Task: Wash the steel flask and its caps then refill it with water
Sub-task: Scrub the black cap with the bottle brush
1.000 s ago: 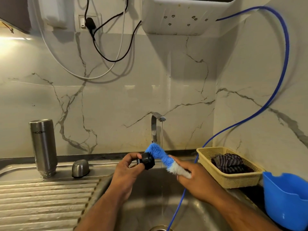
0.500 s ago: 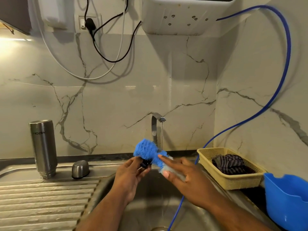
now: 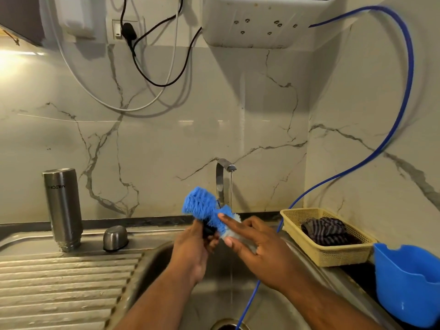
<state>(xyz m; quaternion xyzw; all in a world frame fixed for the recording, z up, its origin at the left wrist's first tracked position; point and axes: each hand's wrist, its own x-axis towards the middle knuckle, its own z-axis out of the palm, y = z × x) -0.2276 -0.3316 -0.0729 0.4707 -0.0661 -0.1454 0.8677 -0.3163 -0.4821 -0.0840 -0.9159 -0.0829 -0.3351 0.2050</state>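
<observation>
Over the sink basin [image 3: 273,303], my left hand [image 3: 192,248] grips a small black cap [image 3: 208,231], mostly hidden by my fingers. My right hand [image 3: 257,246] holds the pale handle of a blue bottle brush [image 3: 202,207], whose bristles lie against the cap. The steel flask [image 3: 63,208] stands upside down on the sink ledge at the left. A domed steel cap [image 3: 115,238] sits beside it. A thin stream runs from the tap [image 3: 223,179] behind the brush.
A ribbed steel drainboard [image 3: 62,291] fills the left. A yellow basket [image 3: 333,256] with a dark cloth [image 3: 326,228] stands at the right, a blue tub [image 3: 409,282] in front of it. A blue hose [image 3: 390,129] drops into the drain [image 3: 228,326].
The brush has swung up and left over the cap, now covering most of it. My right hand's fingers have shifted along the handle. The flask and steel cap have not moved.
</observation>
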